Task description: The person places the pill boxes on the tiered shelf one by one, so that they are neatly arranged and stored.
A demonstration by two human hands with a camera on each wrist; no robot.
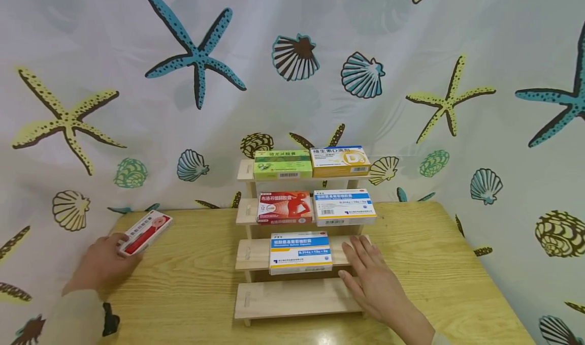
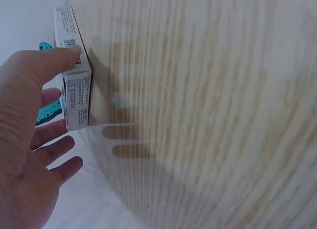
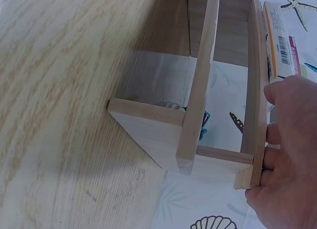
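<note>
My left hand (image 1: 102, 261) holds a white and red medicine box (image 1: 146, 233) at the left side of the table. In the left wrist view the thumb lies on one face of that box (image 2: 78, 100), and the other fingers are on its far side or spread below. My right hand (image 1: 377, 279) rests with extended fingers on the right end of the second step from the bottom of a wooden tiered rack (image 1: 269, 300). A blue and white medicine box (image 1: 300, 253) lies on that same step, left of the fingertips.
A red box (image 1: 284, 208) and another blue and white box (image 1: 345, 208) sit one step higher. On the top step are a green box (image 1: 282, 164) and a yellow and white box (image 1: 340, 161). A patterned curtain (image 1: 283, 106) stands behind the wooden table (image 1: 192, 263).
</note>
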